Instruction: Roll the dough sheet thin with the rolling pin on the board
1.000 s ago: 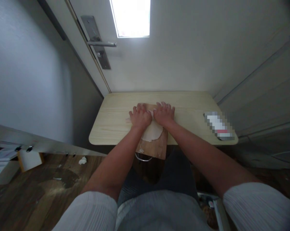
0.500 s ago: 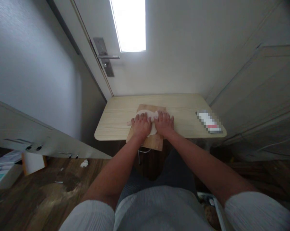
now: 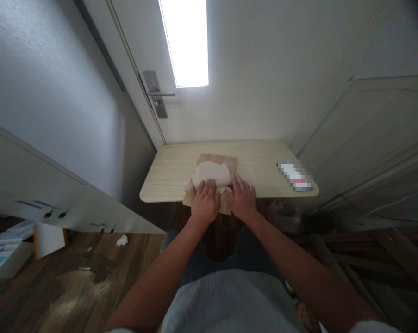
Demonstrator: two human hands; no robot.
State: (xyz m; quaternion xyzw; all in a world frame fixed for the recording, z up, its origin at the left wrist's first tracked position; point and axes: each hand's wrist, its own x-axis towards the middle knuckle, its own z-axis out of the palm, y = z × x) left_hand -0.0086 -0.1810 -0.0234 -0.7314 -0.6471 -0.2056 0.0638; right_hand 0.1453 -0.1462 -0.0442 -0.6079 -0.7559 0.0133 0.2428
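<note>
On a wooden board (image 3: 224, 160) lies a flat, pale sheet of dough (image 3: 209, 171), its far part uncovered. A light rolling pin (image 3: 188, 188) crosses the near part of the dough; its left end sticks out and my hands hide most of the rest. My left hand (image 3: 205, 201) rests on the pin with its fingers bent over it. To the right, my right hand (image 3: 242, 198) also lies over the pin, fingers curved forward. Between the hands, a ragged near edge of dough shows.
The board juts past the near edge of a light wooden table (image 3: 260, 162). A blurred-out flat item (image 3: 295, 175) lies on the table's right. Behind stands a door with a metal handle (image 3: 162, 94). White cabinetry (image 3: 38, 185) flanks the left; crumpled paper (image 3: 122, 240) lies on the floor.
Both hands have drawn back toward me with the rolling pin, from the dough's far part to its near part. More of the dough now shows. The camera view has shifted slightly.
</note>
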